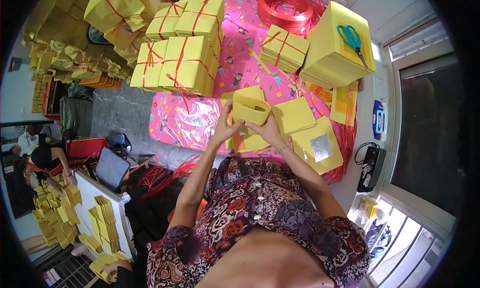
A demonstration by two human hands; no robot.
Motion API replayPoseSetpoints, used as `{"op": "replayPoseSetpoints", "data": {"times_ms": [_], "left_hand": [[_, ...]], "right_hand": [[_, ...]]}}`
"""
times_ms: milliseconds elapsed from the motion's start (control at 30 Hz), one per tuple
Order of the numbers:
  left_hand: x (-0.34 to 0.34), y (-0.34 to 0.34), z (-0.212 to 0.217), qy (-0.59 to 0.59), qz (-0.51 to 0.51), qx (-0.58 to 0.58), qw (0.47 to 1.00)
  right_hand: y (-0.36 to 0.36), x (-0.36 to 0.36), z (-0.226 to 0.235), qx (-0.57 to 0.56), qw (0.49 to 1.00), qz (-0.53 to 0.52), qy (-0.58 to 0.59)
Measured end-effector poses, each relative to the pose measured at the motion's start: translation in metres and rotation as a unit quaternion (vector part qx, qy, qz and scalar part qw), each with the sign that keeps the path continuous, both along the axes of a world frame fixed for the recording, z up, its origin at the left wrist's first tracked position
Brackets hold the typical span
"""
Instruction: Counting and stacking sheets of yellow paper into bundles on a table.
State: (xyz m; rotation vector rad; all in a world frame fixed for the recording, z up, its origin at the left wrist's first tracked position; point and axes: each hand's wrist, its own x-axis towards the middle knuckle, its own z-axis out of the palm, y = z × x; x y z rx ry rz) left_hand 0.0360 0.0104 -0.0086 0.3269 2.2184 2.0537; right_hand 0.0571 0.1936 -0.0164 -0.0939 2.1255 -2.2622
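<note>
Between my two hands a thin stack of yellow paper sheets [248,109] is bent over on itself into a loop. My left hand [226,126] grips its left side, with the thumb across the near edge. On the right side my right hand [268,132] closes round it, thumb also at the front. More yellow paper [250,144] lies beneath my hands on the pink patterned table cover [176,119]. Just right of my right hand rests a flat yellow stack [294,115], and nearer me a yellow sheet with a silver square [320,147].
Yellow bundles tied with red ribbon [187,63] stand at the far left of the table. A smaller tied bundle [284,49], a red ribbon coil [285,10] and a tall yellow stack [325,53] topped by teal scissors [352,42] stand far right. Other people work around a white table [102,183].
</note>
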Motion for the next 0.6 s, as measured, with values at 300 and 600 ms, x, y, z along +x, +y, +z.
{"op": "replayPoseSetpoints", "data": {"times_ms": [300, 600], "left_hand": [[0.032, 0.015, -0.027, -0.008, 0.008, 0.023, 1.000], [0.041, 0.016, -0.042, -0.108, -0.009, 0.007, 0.994]], "right_hand": [[0.004, 0.020, -0.007, 0.070, 0.998, -0.001, -0.009], [0.008, 0.021, -0.016, 0.057, 0.998, 0.000, -0.035]]}}
